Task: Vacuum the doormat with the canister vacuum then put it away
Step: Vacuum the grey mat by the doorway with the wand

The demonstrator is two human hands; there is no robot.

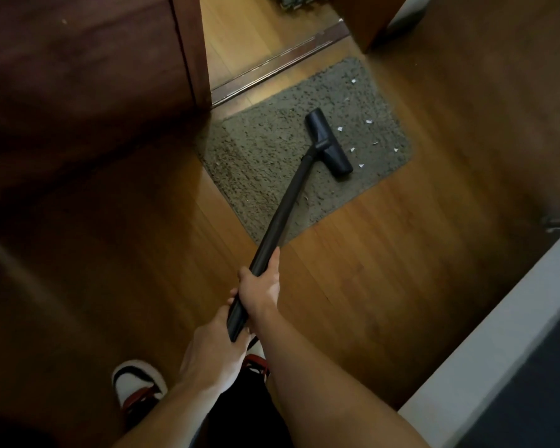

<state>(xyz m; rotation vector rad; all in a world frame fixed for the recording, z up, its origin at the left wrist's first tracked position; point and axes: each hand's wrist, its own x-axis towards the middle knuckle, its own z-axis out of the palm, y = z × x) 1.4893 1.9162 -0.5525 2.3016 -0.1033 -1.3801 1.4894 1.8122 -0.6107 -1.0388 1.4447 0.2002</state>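
Observation:
A grey-brown doormat (265, 156) lies on the wooden floor in front of a doorway. The black floor head (328, 142) of the vacuum rests on the mat's middle, and several small white paper scraps (353, 149) lie to its right. The black wand (285, 208) slants back from the head toward me. My right hand (261, 287) grips the wand higher up, thumb along the tube. My left hand (212, 350) holds the wand's lower end just behind it. The canister is out of view.
A dark wooden door (78, 92) stands at the left, its metal threshold strip (272, 66) beyond the mat. A white and grey furniture edge (498, 367) runs along the lower right. My slippered left foot (136, 386) stands on the floor at bottom left.

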